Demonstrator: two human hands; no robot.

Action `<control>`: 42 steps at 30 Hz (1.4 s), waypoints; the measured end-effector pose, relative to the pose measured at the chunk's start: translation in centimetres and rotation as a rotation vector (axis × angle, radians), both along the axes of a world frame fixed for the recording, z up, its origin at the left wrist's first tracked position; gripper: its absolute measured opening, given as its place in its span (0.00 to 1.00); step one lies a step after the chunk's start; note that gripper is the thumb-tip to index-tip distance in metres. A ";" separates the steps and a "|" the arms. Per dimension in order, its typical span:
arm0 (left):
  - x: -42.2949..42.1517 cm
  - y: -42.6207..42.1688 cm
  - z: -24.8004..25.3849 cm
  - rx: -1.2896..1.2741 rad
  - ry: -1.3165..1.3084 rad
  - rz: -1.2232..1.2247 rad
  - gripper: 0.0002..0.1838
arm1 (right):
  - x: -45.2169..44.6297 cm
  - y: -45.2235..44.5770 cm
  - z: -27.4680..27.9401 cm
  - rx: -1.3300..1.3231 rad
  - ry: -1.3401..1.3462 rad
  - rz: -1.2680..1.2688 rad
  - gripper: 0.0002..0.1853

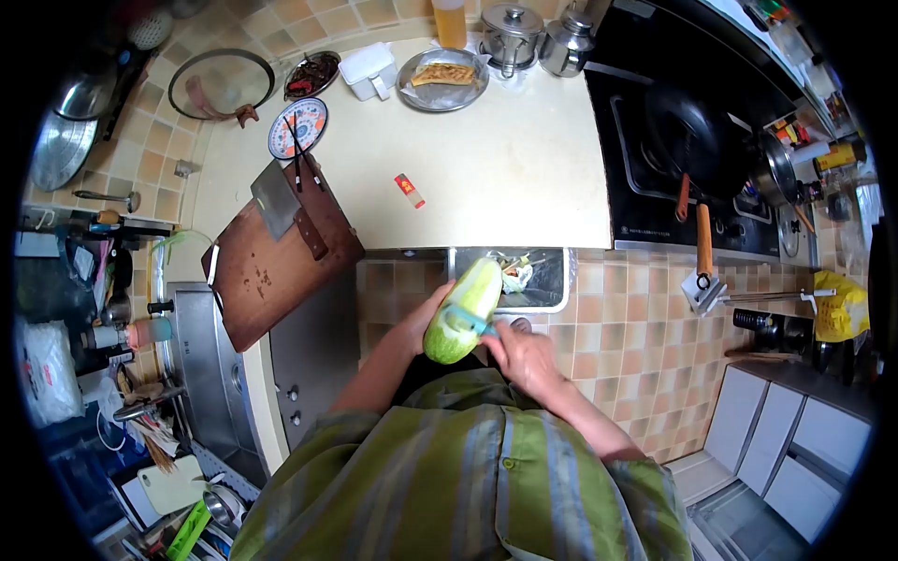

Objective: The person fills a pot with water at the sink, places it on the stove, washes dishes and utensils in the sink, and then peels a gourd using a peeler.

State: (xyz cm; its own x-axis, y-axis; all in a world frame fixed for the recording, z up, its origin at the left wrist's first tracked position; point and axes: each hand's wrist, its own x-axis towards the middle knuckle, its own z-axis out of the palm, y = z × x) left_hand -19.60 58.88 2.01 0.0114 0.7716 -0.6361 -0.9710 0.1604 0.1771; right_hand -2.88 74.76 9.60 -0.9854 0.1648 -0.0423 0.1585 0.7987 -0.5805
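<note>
My left hand (pixel 430 313) is wrapped round the side of a large pale-green squash (pixel 474 292), held tilted in front of my body. The upper part of the squash is peeled and light; its lower end keeps mottled green skin. A teal peeler (pixel 470 319) lies across the squash, its head against the surface. Closed on the peeler's handle is my right hand (pixel 526 358), just right of the squash. Beneath and beyond the squash is a lined waste bin (pixel 559 297) with peelings (pixel 515 273) in it.
On the counter (pixel 505 159), a cleaver (pixel 278 206) rests on a wooden cutting board (pixel 271 266). Chopsticks (pixel 296 150) lie across a patterned plate (pixel 283 140). A metal plate (pixel 412 91) holds flat food. A wok (pixel 687 131) sits on the stove to the right; a sink (pixel 208 365) is left.
</note>
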 end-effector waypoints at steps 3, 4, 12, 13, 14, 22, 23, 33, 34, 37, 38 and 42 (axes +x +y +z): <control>1.2 -0.2 0.5 0.002 -0.035 -0.033 0.30 | -0.7 2.7 -2.7 0.069 -0.042 -0.138 0.14; 1.4 -0.4 0.8 0.032 -0.012 -0.037 0.30 | -0.7 3.4 -4.0 0.086 -0.086 -0.142 0.16; 1.1 -1.6 -1.2 0.049 -0.022 0.001 0.30 | -0.7 6.2 -8.2 0.118 -0.366 -0.461 0.22; 1.0 -1.3 -1.4 0.046 -0.013 0.020 0.30 | -0.7 5.4 -6.8 0.045 -0.337 -0.423 0.21; 0.8 -1.2 -1.6 0.040 -0.005 0.040 0.30 | -0.6 4.1 -5.2 -0.028 -0.309 -0.383 0.20; -0.6 -0.6 -0.9 0.056 -0.068 0.061 0.30 | -0.7 0.7 -1.6 -0.008 -0.095 -0.110 0.16; -0.2 -0.8 -0.1 0.098 -0.060 0.025 0.30 | -1.1 2.0 -2.2 0.016 -0.077 -0.141 0.16; 0.1 -1.1 0.6 0.070 -0.010 0.043 0.34 | -1.0 6.5 -9.0 0.076 -0.497 -0.454 0.21; 0.0 -0.9 0.3 0.055 -0.004 0.062 0.34 | -0.6 6.4 -8.5 0.052 -0.447 -0.464 0.21; -0.1 -0.7 -0.7 0.086 0.024 0.163 0.32 | 0.4 5.0 -5.9 0.068 -0.252 -0.474 0.20; -0.3 -0.7 0.1 0.083 0.005 0.150 0.30 | 0.6 4.1 -4.4 -0.016 -0.230 -0.431 0.19; -0.4 -0.1 1.0 0.048 -0.067 0.184 0.28 | 1.4 0.2 -1.0 -0.187 -0.120 -0.156 0.17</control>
State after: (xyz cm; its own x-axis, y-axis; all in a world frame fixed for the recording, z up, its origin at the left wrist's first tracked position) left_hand -20.00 58.75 2.98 -0.0919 0.7942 -0.6007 -0.9930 -0.0285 0.1144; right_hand -1.45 74.95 8.62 -0.9349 0.2923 -0.2012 0.3476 0.6399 -0.6854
